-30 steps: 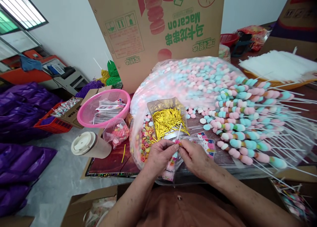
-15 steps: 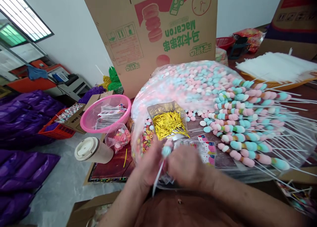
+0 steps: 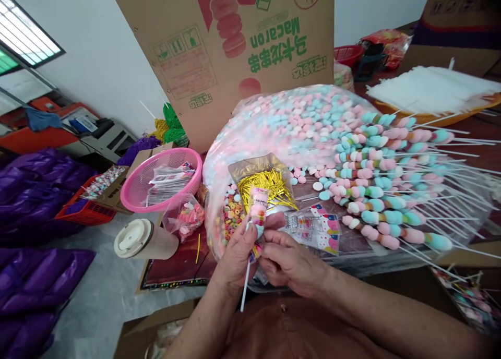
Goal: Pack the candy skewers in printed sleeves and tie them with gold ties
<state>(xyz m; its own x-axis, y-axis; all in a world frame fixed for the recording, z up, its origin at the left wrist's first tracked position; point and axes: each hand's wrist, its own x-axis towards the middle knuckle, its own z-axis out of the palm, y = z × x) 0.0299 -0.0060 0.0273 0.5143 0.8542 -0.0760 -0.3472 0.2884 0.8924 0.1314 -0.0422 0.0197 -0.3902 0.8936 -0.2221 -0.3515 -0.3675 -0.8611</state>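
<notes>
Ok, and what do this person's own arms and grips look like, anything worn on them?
The left grip and right grip are bare hands, with no gloves, rings or watch visible. Both forearms are uncovered; no sleeve shows on them. Between them is a reddish-brown top with a small button-like fastening.

White-lidded cup point(image 3: 146, 239) is parked at the left corner of the bench point(image 3: 174, 270), and there's a big cardboard box point(image 3: 230, 61) at the back with its Macaron print upside down. Off to the left it's shiny purple sacks point(image 3: 39, 197) on a grey floor point(image 3: 105, 275), plus a blue cloth point(image 3: 43, 120) hanging near a barred window point(image 3: 27, 25).
</notes>
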